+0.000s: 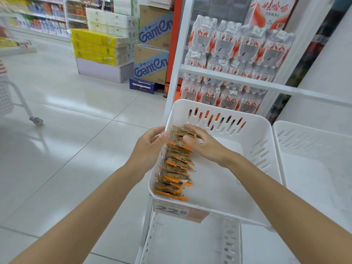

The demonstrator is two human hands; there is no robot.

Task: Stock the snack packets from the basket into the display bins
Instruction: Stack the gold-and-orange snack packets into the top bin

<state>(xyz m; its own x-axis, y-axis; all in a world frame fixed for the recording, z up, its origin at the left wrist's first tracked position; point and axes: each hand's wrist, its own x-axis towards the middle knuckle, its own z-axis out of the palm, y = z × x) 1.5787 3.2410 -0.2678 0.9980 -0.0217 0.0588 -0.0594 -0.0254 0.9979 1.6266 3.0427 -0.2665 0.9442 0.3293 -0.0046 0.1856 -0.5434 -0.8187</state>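
Snack packets (176,164), orange-edged and clear-fronted, stand in a tight row along the left wall of a white slotted display bin (238,130), running from its front rim back toward the far wall. At the far end of that row, the right hand (204,144) reaches into the bin from the right, its fingers (190,129) gently curled and laid over the tops of the last packets, thumb pressed against their near face. The left hand (149,147) is outside the bin at its left rim, fingers half bent, the thumb hooked over the rim and touching the packets; whether it actually grips any packet cannot be told. A second white bin (312,149) sits just beside the first on the right. A blurred price tag (181,211) hangs below the front rim.
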